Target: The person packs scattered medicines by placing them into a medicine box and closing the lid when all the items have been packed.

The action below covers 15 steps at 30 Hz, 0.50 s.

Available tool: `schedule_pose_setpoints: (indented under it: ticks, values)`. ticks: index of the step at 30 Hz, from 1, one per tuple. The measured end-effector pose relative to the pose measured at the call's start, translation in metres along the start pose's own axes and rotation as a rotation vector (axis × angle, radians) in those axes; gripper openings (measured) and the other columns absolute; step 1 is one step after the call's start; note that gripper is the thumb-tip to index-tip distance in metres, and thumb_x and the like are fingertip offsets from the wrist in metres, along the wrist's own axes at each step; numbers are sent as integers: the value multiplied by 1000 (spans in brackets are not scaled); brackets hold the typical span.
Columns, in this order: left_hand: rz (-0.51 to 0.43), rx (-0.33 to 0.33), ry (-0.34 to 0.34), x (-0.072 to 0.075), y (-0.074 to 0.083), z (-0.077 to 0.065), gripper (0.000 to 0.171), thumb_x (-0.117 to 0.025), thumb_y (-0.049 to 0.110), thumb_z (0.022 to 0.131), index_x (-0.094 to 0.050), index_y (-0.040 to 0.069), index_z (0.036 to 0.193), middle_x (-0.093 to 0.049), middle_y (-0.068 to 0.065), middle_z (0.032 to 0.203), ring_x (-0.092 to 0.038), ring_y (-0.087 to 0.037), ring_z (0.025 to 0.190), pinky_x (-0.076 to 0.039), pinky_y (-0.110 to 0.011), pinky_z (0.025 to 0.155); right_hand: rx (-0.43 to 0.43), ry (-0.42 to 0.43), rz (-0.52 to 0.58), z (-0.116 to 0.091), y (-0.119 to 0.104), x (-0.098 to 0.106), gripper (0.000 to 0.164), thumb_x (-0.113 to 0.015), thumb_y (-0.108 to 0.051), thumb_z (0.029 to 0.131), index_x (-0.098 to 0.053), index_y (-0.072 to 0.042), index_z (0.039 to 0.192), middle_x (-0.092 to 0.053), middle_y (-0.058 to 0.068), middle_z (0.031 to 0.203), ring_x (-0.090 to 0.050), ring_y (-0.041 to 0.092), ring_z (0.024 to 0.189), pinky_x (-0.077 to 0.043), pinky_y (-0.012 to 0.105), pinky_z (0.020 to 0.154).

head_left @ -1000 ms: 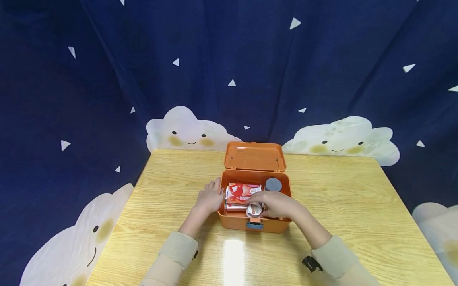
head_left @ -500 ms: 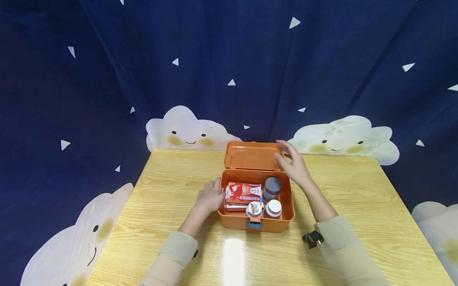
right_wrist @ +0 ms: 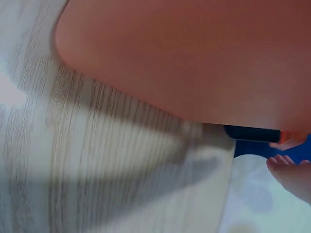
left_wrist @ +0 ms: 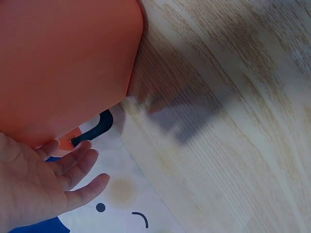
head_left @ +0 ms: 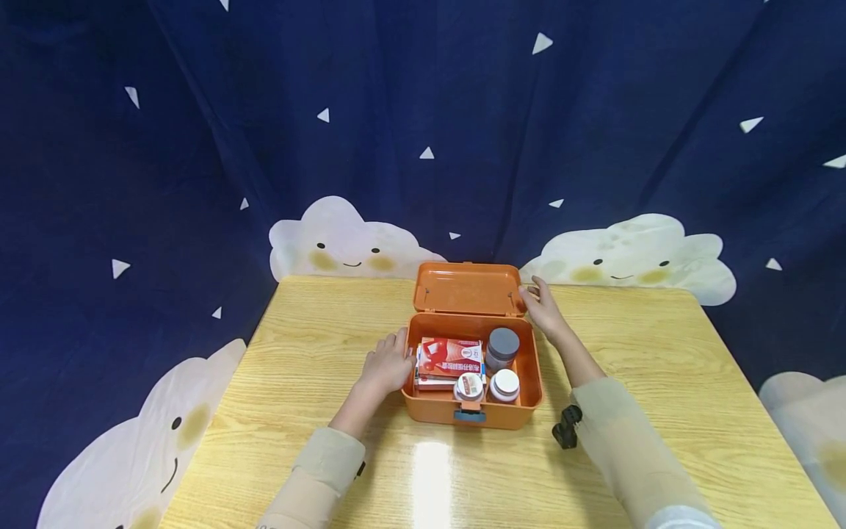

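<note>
An orange lidded box (head_left: pixel 429 413) stands on the table, its lid (head_left: pixel 469 289) tipped back. At the left rim rests my left hand (head_left: pixel 385 364); the left wrist view shows its loosely extended fingers (left_wrist: pixel 80 167) beside the box wall. My right hand (head_left: pixel 545 308) is at the lid's right edge, thumb and fingers apart; whether it touches the lid is unclear. Inside the box lie stacked medicine boxes, a red and white one (head_left: pixel 449 358) on top. Beside them stand a grey-lidded jar (head_left: pixel 504 347) and two white-capped bottles, one left (head_left: pixel 469 386) and one right (head_left: pixel 505 384).
A light wooden table (head_left: pixel 648 367) surrounds the box. Behind it hangs a dark blue curtain (head_left: pixel 396 88) with white clouds and triangles. A blue latch (head_left: pixel 470 416) sits on the box front; a dark handle (left_wrist: pixel 104 124) shows in the left wrist view.
My right hand has left the bottles inside the box, risen to the lid's right side, then shifted slightly outward and down. My left hand has stayed at the left rim.
</note>
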<state>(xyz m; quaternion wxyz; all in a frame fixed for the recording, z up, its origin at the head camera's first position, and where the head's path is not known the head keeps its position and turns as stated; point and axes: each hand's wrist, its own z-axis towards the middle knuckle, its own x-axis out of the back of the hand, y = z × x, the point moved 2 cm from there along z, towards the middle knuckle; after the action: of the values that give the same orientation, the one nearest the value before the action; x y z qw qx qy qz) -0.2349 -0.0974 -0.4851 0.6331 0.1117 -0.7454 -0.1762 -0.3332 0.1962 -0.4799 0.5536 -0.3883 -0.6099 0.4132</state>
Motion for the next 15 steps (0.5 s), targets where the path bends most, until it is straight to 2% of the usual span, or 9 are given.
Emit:
schedule_pose_setpoints:
  ticks: [5, 10, 12, 15]
  values:
    - [-3, 6, -7, 0, 0, 1, 55, -46, 27, 90, -29, 6, 138, -43, -18, 128, -40, -34, 118, -35, -54, 90, -114, -65, 95, 8, 12, -2, 64, -29, -30, 100, -1, 9, 142, -20, 33, 142, -21, 40, 133, -18, 50, 107]
    - [-5, 8, -10, -1, -1, 2, 55, -46, 27, 90, -29, 6, 139, -42, -18, 129, -40, -34, 119, -35, -54, 91, -179, -156, 200, 11, 22, -7, 62, -23, -32, 100, -2, 8, 142, -13, 29, 146, -14, 37, 135, -14, 47, 109]
    - [-8, 8, -8, -1, -1, 2, 55, -46, 27, 90, -29, 6, 139, -42, -18, 129, -40, -34, 119, -35, -54, 91, -188, -190, 235, 7, 19, -8, 60, -20, -33, 101, -6, 7, 143, -18, 28, 145, -29, 33, 130, -22, 42, 107]
    - [-11, 8, -9, 0, 0, 1, 55, -46, 26, 90, -28, 6, 139, -42, -18, 130, -39, -35, 119, -35, -54, 91, -188, -230, 277, 5, 21, -11, 61, -15, -38, 100, -12, 5, 144, -30, 26, 139, -50, 17, 107, -38, 31, 95]
